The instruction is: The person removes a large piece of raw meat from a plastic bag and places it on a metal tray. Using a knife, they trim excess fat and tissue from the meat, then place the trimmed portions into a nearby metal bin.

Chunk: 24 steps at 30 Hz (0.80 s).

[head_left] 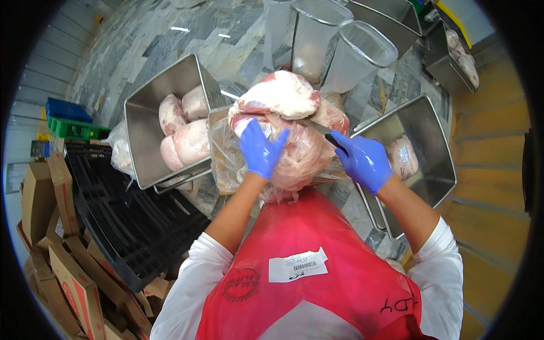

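Observation:
A large raw cut of meat [277, 96], white with fat on top, lies on a heap of meat in clear plastic film [303, 158] in front of me. My left hand [262, 148], in a blue glove, grips the near left edge of that cut, its thumb pointing right and its fingertips partly hidden. My right hand [365, 161], also gloved, is closed around the black handle of a knife [335, 141]. The blade points left toward the meat, and its tip is hidden there. Cardboard [224, 164] shows under the film.
At left, a metal tub [136, 136] holds several meat pieces. Another tub [447, 164] on the right contains one wrapped piece. Clear bins [362, 54] and more metal tubs [391, 22] stand beyond. A black pallet [124, 209] and cardboard boxes [73, 283] lie at lower left.

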Each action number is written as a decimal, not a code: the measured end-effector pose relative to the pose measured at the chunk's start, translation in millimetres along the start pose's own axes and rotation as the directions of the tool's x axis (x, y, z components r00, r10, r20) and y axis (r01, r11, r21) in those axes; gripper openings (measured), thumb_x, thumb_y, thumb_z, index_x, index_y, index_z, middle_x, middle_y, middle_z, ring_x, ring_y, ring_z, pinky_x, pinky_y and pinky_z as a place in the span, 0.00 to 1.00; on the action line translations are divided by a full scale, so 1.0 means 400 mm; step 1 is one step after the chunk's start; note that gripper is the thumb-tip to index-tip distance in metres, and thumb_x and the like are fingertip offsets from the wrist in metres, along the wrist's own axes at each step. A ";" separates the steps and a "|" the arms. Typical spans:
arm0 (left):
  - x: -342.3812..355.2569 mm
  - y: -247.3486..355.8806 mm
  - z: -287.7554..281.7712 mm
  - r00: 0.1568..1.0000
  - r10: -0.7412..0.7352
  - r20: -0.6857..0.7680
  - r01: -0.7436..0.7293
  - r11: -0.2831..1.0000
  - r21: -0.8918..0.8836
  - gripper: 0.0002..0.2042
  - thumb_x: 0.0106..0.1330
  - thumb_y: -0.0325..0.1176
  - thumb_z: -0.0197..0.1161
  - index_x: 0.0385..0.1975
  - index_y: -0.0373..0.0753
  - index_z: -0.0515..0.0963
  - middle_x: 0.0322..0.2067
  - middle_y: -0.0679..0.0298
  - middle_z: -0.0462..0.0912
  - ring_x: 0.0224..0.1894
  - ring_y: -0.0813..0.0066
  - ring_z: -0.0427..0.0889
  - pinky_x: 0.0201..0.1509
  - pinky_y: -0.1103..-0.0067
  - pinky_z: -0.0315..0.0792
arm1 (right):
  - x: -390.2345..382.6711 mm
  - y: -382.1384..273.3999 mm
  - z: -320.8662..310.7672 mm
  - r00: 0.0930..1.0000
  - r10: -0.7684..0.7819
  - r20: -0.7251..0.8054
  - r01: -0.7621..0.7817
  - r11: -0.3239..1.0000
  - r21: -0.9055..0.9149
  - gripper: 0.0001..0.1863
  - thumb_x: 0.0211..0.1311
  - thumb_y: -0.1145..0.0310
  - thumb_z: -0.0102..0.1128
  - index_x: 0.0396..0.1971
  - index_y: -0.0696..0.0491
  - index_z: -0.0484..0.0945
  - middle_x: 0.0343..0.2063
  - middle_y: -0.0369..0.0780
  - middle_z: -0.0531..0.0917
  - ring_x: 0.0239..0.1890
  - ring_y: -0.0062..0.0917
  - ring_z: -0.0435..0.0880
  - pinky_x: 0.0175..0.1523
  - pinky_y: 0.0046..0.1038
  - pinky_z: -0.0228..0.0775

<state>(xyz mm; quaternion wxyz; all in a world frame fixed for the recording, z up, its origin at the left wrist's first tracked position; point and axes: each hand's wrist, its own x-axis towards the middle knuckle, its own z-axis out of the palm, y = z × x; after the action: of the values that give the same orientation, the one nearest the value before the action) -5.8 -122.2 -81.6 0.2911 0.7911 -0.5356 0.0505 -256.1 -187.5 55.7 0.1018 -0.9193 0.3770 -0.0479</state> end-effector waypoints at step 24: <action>-0.079 0.044 0.097 0.991 0.102 0.088 -0.089 0.987 -0.132 0.04 0.57 0.35 0.59 0.29 0.47 0.72 0.24 0.63 0.74 0.28 0.62 0.77 0.38 0.63 0.67 | 0.266 -0.119 -0.135 0.936 -0.022 0.351 0.099 0.975 -0.201 0.19 0.61 0.62 0.63 0.53 0.45 0.82 0.26 0.51 0.84 0.30 0.45 0.85 0.35 0.45 0.76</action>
<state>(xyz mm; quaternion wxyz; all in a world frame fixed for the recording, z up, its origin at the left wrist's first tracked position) -43.7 -121.0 -118.8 0.3125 0.7457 -0.5883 -0.0076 -156.9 -237.5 120.0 0.0647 -0.9302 0.3274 0.1529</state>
